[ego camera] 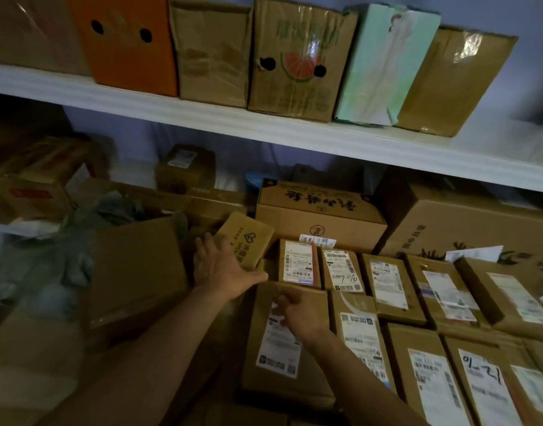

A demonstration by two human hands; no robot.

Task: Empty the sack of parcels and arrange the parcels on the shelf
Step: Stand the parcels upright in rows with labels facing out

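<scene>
While labelled parcels (387,284) crowd the white shelf (264,130), the left hand (221,269) spreads wide.

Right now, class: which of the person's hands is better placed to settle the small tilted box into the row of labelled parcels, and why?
Probably the left hand: its spread fingers already lie on the small tilted box, beside the row's end parcel. The right hand is nearer the camera, over the large front parcel.
</scene>
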